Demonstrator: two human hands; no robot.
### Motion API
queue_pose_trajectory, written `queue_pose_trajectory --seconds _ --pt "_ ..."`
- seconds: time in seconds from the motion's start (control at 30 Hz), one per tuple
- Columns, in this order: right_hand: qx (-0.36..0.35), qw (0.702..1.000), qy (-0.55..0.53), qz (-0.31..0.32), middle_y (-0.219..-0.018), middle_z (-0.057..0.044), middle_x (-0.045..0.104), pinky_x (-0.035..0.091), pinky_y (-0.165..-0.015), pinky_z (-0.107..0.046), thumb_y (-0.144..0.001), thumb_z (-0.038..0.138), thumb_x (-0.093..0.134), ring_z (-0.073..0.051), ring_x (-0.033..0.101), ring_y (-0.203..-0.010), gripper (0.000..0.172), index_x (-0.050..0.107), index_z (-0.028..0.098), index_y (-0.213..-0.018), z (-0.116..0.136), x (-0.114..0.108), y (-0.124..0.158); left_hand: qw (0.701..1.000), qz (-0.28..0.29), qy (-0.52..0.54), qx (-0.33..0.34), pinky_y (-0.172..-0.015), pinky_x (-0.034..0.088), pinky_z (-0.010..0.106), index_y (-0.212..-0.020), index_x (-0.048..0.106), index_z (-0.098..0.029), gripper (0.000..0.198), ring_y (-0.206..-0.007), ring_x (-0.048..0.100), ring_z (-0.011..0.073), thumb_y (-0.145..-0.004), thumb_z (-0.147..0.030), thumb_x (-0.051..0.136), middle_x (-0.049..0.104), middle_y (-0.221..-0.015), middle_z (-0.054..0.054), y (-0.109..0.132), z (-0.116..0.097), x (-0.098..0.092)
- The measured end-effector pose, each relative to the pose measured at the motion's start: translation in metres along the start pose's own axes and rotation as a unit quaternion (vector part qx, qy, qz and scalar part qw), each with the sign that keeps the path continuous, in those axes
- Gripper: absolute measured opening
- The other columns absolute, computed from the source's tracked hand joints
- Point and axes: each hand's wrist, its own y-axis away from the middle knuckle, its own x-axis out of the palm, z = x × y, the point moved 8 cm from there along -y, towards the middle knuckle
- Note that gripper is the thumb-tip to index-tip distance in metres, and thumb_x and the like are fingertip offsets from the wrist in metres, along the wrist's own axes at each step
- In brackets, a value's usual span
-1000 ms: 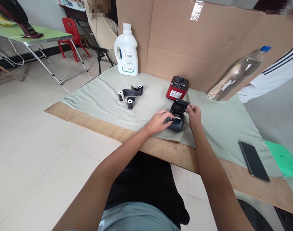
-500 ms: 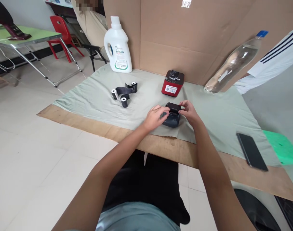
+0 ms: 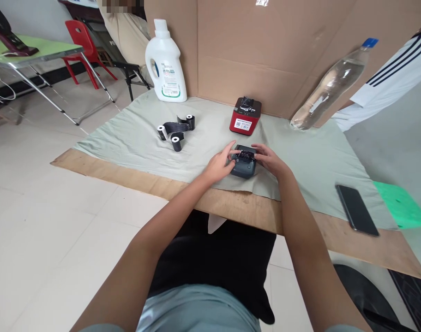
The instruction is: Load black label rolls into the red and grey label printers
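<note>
A small dark device (image 3: 244,169) sits near the front of the cloth-covered table, its top lid raised and dark parts showing inside. At its left side is my left hand (image 3: 220,165), fingers apart, with the index finger reaching over the opening. My right hand (image 3: 268,159) is at the device's right rear, fingers spread and touching its edge. Behind the device stands a red and black box-shaped device (image 3: 245,117) with a white label. Several small rolls with black ribbon (image 3: 176,128) lie to the left.
A white detergent bottle (image 3: 168,69) and a clear bottle with a blue cap (image 3: 331,87) stand by the cardboard wall (image 3: 245,46). A black phone (image 3: 357,210) lies at right. Two other people are partly visible behind the table.
The dark device's top looks more open, with its inside now showing. My left index finger has lifted and straightened over it. The whole view has shifted slightly.
</note>
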Motion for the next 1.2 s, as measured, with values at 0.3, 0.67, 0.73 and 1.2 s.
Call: queue_pose_trajectory --seconds 0.3,0.67,0.73,1.2 --pt "-0.007 1.000 -0.007 0.002 -0.110 -0.004 0.070 0.053 -0.093 -0.042 -0.061 0.029 0.075 -0.023 0.064 -0.096 0.057 0.065 0.026 -0.117 0.002 0.008 -0.005 0.999 0.018 -0.030 -0.035 -0.102 0.055 0.040 -0.169 0.024 -0.024 0.082 -0.104 0.072 0.0229 -0.091 -0.012 0.046 0.071 -0.141 0.006 -0.004 0.002 0.000" --pt "0.013 0.965 0.035 -0.260 -0.115 -0.008 0.065 0.058 -0.092 -0.045 -0.073 0.046 0.063 -0.025 0.067 -0.101 0.049 0.055 0.027 -0.117 -0.018 -0.002 0.039 0.997 -0.023 -0.057 -0.038 -0.110 0.052 0.043 -0.168 0.022 -0.020 0.081 -0.123 0.067 0.0246 -0.091 -0.010 0.046 0.061 -0.152 0.012 -0.003 0.013 0.002" --pt "0.010 0.954 0.090 -0.284 -0.120 -0.012 0.066 0.056 -0.097 -0.050 -0.076 0.046 0.058 -0.029 0.067 -0.107 0.055 0.053 0.026 -0.127 -0.017 0.015 0.052 0.994 -0.019 -0.087 -0.058 -0.114 0.048 0.049 -0.165 0.029 -0.016 0.078 -0.129 0.063 0.0285 -0.089 -0.008 0.046 0.063 -0.148 0.016 -0.005 0.019 0.004" --pt "-0.059 0.896 0.317 -0.305 -0.147 -0.025 0.050 0.032 -0.122 -0.063 -0.061 0.038 0.084 -0.046 0.044 -0.141 0.129 0.013 0.016 -0.166 0.040 0.077 0.070 0.963 0.099 -0.247 -0.035 -0.128 0.029 0.052 -0.164 0.029 -0.003 0.069 -0.155 0.041 0.0334 -0.101 -0.027 0.045 0.044 -0.165 0.025 0.010 0.007 0.024"
